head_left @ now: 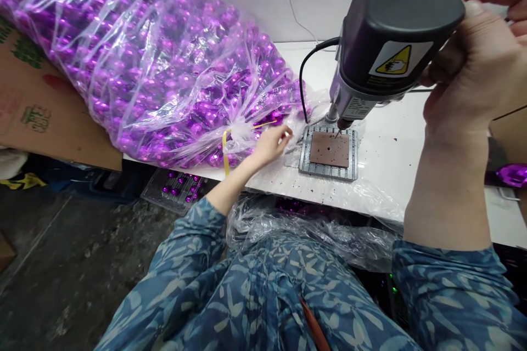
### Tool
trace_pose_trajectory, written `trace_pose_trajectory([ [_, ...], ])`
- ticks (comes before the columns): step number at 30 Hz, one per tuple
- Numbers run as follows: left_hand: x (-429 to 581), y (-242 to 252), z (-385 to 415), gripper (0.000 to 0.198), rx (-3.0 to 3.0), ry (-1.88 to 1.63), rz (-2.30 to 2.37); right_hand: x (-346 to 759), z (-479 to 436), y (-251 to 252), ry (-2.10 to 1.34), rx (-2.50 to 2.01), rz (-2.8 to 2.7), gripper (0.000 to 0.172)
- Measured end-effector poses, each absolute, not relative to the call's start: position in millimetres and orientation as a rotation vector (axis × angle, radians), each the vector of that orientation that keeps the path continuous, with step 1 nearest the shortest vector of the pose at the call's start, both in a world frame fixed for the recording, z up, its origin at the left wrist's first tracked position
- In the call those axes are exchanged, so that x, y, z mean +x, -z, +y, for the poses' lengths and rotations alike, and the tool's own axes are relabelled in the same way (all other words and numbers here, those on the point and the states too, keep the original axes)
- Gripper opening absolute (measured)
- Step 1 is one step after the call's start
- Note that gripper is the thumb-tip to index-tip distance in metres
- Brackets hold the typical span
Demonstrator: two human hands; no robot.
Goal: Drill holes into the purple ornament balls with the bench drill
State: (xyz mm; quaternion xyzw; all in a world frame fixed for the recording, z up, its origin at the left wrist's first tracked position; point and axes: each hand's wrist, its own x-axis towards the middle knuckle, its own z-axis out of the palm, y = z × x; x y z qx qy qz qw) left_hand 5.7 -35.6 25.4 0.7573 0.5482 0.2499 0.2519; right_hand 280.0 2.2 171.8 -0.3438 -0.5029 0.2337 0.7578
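Note:
My left hand (272, 143) hovers over the white table, between the neck of a clear plastic bag (242, 130) and the base plate of a small bench drill press (405, 24). Its fingers are curled together; anything in them is hidden. Beside the black motor housing, my right hand (486, 46) is raised with bent fingers, partly behind the housing. What it grips there is out of sight. Under the drill bit, a brown square block (329, 149) with a small hole lies on the grey slotted base (304, 167), strewn with dark specks.
Shiny purple faceted balls (173, 66) fill the large bag, which covers the table's left side beside a cardboard box (61, 104). Below the table edge sit a tray with purple balls (181, 186) and clear plastic sheeting (313, 233) across my lap. A black cable (302, 74) loops from the drill.

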Motion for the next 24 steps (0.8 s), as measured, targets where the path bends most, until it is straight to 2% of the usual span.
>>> trace_pose_trajectory([
  [3,5,-23,12,0.041,2.236,-0.401,1.829,277,1,-172,-0.453,-0.687,-1.044,0.006],
  [6,7,-13,33,0.054,2.404,-0.101,1.864,274,1,-172,-0.45,-0.688,-1.047,0.004],
  [16,9,7,58,0.049,2.417,-0.084,1.836,272,-2,-174,-0.461,-0.758,-1.043,0.007],
  [19,12,-3,51,0.044,2.278,-0.183,1.821,273,-1,-173,-0.465,-0.758,-1.037,0.009],
  [24,8,-27,17,0.036,1.732,-0.888,1.415,275,2,-171,-0.449,-0.753,-1.038,0.015],
])
